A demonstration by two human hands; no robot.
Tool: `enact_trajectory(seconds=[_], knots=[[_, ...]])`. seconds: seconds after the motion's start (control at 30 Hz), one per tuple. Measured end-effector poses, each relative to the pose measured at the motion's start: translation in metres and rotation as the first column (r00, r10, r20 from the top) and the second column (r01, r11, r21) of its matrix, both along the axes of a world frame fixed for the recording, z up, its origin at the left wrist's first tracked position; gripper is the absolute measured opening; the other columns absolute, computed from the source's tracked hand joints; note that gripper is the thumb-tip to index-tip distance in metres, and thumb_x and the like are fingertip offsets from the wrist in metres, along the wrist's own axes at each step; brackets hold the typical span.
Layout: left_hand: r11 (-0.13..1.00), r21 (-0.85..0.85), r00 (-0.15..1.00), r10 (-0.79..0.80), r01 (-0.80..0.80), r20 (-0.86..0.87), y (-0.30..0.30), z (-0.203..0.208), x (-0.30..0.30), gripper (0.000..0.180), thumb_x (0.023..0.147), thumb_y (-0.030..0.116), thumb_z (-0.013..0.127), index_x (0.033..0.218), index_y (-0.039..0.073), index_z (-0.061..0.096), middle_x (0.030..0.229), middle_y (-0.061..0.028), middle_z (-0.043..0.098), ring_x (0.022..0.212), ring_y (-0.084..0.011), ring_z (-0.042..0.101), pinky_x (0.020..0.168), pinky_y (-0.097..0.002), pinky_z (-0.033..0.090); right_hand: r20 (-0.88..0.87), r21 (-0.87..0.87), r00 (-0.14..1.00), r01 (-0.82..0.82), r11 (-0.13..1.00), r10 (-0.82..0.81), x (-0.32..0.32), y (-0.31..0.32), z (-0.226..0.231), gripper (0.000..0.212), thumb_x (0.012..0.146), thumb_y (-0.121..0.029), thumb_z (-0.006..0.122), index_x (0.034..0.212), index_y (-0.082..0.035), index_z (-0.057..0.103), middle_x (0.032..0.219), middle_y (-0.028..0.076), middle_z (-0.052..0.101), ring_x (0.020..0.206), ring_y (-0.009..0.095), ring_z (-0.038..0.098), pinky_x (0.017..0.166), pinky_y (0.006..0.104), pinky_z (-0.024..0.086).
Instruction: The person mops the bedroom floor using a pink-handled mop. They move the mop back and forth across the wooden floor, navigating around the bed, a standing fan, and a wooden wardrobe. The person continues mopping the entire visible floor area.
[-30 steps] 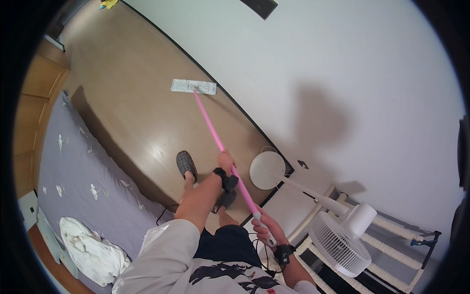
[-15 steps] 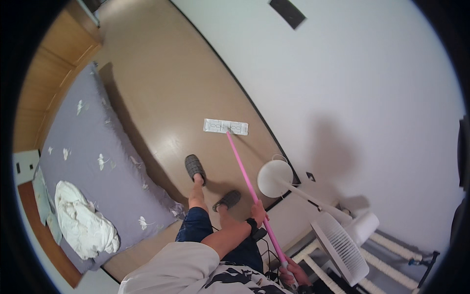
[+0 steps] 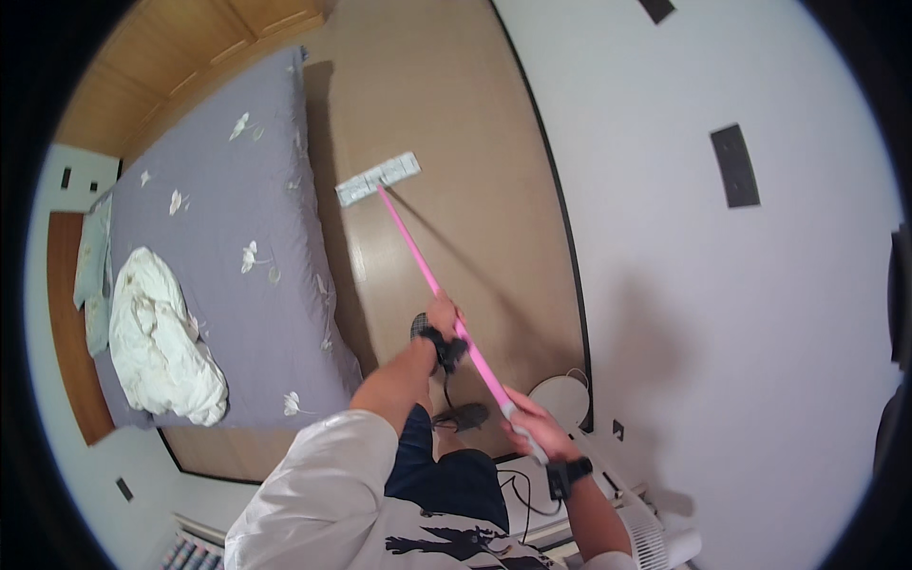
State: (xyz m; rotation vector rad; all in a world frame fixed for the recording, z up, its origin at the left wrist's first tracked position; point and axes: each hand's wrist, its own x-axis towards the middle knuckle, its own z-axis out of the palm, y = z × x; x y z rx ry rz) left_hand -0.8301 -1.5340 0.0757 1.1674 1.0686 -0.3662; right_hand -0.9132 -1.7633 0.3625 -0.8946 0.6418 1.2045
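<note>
A flat mop [image 3: 404,230] with a pink pole and a white rectangular head lies across my front, its head pressed on the brown floor beside the bed. My left hand [image 3: 445,313] wraps round the pole about midway down. Nearer my body, my right hand [image 3: 537,426] closes round the pole's grey-white upper end. Both wrists wear black bands, with a cable beside them. The mop head is angled, its left end close to the bed's shadow.
On the left stands a bed [image 3: 256,190] with a purple flowered sheet and a crumpled white quilt [image 3: 157,342]. A white wall [image 3: 655,228] with a dark skirting runs along the right. By my right arm are a round white base [image 3: 560,401] and a white fan [image 3: 643,537]. A slipper [image 3: 462,417] shows below.
The mop head has moved forward and toward the bed, and has turned so its right end points farther away. Both hands have reached forward with the pole, and my view has turned.
</note>
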Motion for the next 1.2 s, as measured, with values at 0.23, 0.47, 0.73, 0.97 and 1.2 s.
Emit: enact_trajectory(seconds=[0.23, 0.47, 0.73, 0.97, 1.2], knots=[[0.947, -0.028, 0.946, 0.318, -0.320, -0.061, 0.082, -0.029, 0.013, 0.061, 0.110, 0.053, 0.031, 0.074, 0.007, 0.050, 0.054, -0.0082, 0.051, 0.042, -0.0226, 0.051, 0.040, -0.0384, 0.045, -0.040, 0.057, 0.989, -0.137, 0.989, 0.139, 0.045, 0.060, -0.023, 0.065, 0.104, -0.010, 0.052, 0.163, -0.020, 0.029, 0.092, 0.004, 0.056, 0.061, 0.008, 0.046, 0.047, 0.0218, 0.038], [0.975, 0.133, 0.980, 0.189, -0.179, -0.066, -0.068, 0.005, -0.107, 0.059, 0.110, 0.044, 0.033, 0.073, 0.003, 0.054, 0.056, -0.0124, 0.055, 0.044, -0.0276, 0.057, 0.042, -0.0410, 0.049, -0.027, 0.028, 0.930, -0.365, 0.931, 0.366, -0.008, -0.075, 0.028, 0.067, 0.103, -0.011, 0.051, 0.165, -0.019, 0.026, 0.089, 0.002, 0.056, 0.060, 0.008, 0.048, 0.049, 0.0232, 0.041], [0.667, -0.340, 0.738, 0.503, -0.663, -0.449, -0.277, 0.105, -0.113, 0.053, 0.108, 0.049, 0.035, 0.087, 0.003, 0.051, 0.063, -0.0126, 0.054, 0.051, -0.0298, 0.060, 0.051, -0.0502, 0.060, -0.198, -0.195, 0.884, -0.459, 0.867, 0.423, 0.025, -0.214, 0.175, 0.071, 0.095, -0.002, 0.054, 0.162, -0.016, 0.033, 0.091, 0.007, 0.062, 0.057, 0.011, 0.047, 0.048, 0.0259, 0.038], [0.488, -0.580, 0.741, 0.571, -0.652, -0.353, -0.213, 0.109, -0.058, 0.045, 0.104, 0.045, 0.045, 0.085, 0.005, 0.047, 0.065, -0.0115, 0.051, 0.057, -0.0279, 0.061, 0.054, -0.0497, 0.059, -0.169, -0.344, 0.728, -0.675, 0.652, 0.665, 0.115, -0.130, 0.198, 0.071, 0.093, 0.000, 0.053, 0.161, -0.009, 0.034, 0.090, 0.009, 0.063, 0.053, 0.012, 0.047, 0.045, 0.0270, 0.037], [0.481, -0.399, 0.596, 0.766, -0.780, -0.242, -0.072, 0.057, -0.033, 0.051, 0.104, 0.051, 0.043, 0.083, 0.005, 0.048, 0.061, -0.0106, 0.052, 0.046, -0.0259, 0.057, 0.041, -0.0433, 0.055, -0.013, -0.272, 0.485, -0.844, 0.463, 0.875, 0.176, 0.002, 0.132, 0.070, 0.093, -0.004, 0.057, 0.159, -0.008, 0.035, 0.081, 0.005, 0.060, 0.052, 0.012, 0.051, 0.045, 0.0277, 0.042]])
